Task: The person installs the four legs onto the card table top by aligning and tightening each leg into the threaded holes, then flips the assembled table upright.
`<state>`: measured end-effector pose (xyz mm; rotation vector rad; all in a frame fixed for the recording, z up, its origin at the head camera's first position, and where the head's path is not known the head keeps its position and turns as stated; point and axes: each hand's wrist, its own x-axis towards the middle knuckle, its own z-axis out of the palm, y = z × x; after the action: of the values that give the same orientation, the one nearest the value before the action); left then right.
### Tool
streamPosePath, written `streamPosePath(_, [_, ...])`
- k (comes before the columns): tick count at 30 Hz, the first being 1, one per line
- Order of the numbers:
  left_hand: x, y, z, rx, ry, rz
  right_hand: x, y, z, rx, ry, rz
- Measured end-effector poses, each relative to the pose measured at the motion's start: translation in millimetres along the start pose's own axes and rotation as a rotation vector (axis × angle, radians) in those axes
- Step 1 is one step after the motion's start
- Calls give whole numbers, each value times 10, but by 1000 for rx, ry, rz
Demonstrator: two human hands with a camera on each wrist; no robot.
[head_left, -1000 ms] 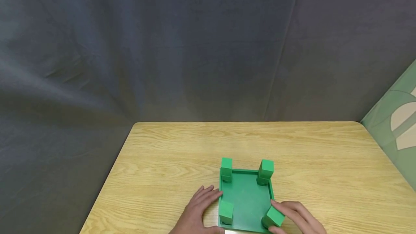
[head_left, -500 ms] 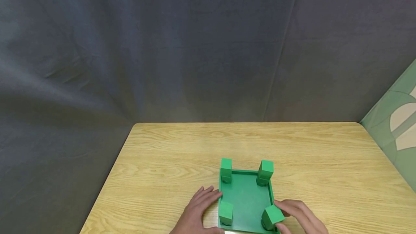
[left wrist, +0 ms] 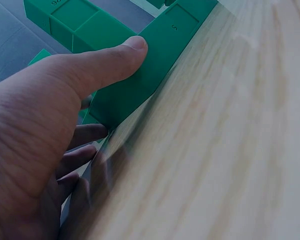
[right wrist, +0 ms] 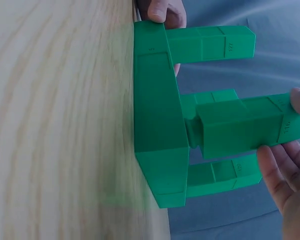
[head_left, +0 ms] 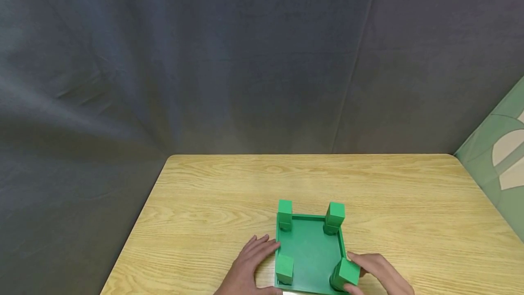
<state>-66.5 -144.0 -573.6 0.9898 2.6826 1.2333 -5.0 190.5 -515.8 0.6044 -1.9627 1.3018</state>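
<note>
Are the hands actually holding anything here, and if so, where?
The right hand grips the near-right green leg by its top end. The left hand presses its thumb against the green base's left edge.

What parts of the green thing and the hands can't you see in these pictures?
- Head view: the near edge of the green base and both wrists are cut off by the bottom of the picture.
- Head view: the right hand covers one side of the near right post.
- Left wrist view: the left hand fills the picture and hides most of the base.
- Right wrist view: small marks on the posts are too tiny to read.
</note>
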Motion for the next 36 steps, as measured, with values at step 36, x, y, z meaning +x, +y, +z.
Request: streamPosePath(36, [-2, 5, -1, 0, 2, -2, -42, 90, -41, 148, -24, -22])
